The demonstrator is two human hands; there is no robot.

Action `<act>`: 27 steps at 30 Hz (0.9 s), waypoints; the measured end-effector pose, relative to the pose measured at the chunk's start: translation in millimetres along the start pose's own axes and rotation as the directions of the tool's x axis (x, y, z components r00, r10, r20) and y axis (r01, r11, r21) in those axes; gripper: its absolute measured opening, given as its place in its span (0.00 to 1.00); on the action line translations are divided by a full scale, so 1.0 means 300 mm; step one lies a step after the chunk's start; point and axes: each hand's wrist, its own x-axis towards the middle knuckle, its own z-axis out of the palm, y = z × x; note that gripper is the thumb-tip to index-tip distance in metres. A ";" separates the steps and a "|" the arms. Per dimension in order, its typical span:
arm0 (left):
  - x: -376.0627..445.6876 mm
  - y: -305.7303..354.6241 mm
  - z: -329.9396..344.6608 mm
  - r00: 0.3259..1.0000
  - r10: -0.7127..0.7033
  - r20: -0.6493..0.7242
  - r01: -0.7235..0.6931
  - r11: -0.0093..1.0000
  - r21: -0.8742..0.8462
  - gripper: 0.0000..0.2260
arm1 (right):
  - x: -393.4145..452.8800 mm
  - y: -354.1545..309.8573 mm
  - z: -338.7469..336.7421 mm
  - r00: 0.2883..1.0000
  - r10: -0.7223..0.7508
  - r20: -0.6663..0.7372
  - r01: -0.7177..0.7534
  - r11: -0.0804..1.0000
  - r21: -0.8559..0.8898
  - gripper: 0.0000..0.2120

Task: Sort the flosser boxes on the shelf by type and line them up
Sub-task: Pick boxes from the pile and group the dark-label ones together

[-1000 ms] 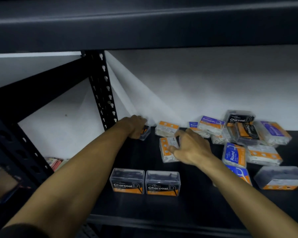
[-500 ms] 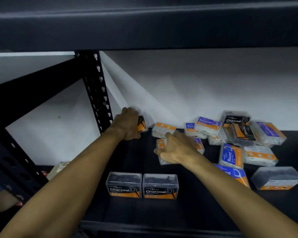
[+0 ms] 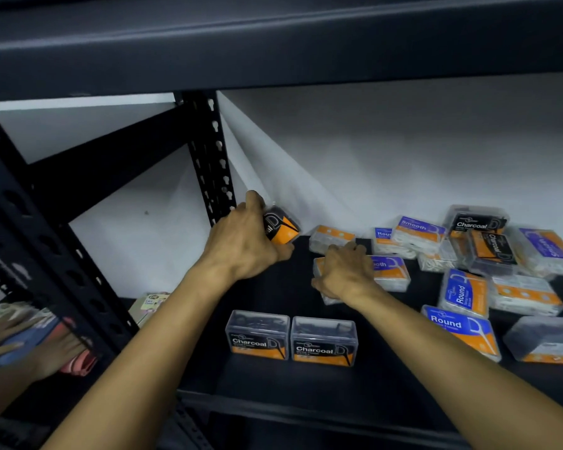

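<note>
Left hand (image 3: 244, 241) has its fingers wrapped round a Charcoal box (image 3: 280, 226), lifted at the back-left corner beside the upright post (image 3: 212, 157). Right hand (image 3: 345, 274) has fingers curled over a Smooth box (image 3: 389, 272) lying on the shelf (image 3: 273, 384). Bare shelf left of centre; two Charcoal boxes (image 3: 291, 339) stand side by side, touching, near the front edge. Jumbled pile (image 3: 475, 251) right (Round, Smooth, Charcoal legible; frame cuts off the rightmost boxes)
</note>
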 end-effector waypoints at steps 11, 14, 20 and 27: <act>-0.034 -0.054 0.031 0.976 -0.190 0.111 0.216 0.916 -0.336 0.34 | -0.012 0.160 -0.071 0.940 -0.187 0.286 -0.294 -0.020 0.955 0.08; -0.032 -0.051 0.047 0.971 -0.183 0.154 0.233 0.867 -0.441 0.33 | -0.015 0.196 -0.086 0.916 -0.216 0.339 -0.381 -0.193 0.904 0.16; -0.032 -0.069 0.067 0.963 -0.027 0.269 0.183 0.798 -0.574 0.28 | -0.040 0.238 -0.106 0.892 -0.232 0.388 -0.447 -0.335 0.829 0.16; -0.064 -0.030 0.032 0.932 -0.094 0.349 0.322 0.659 -0.680 0.14 | -0.046 0.256 -0.104 0.954 -0.133 0.270 -0.278 -0.048 0.959 0.10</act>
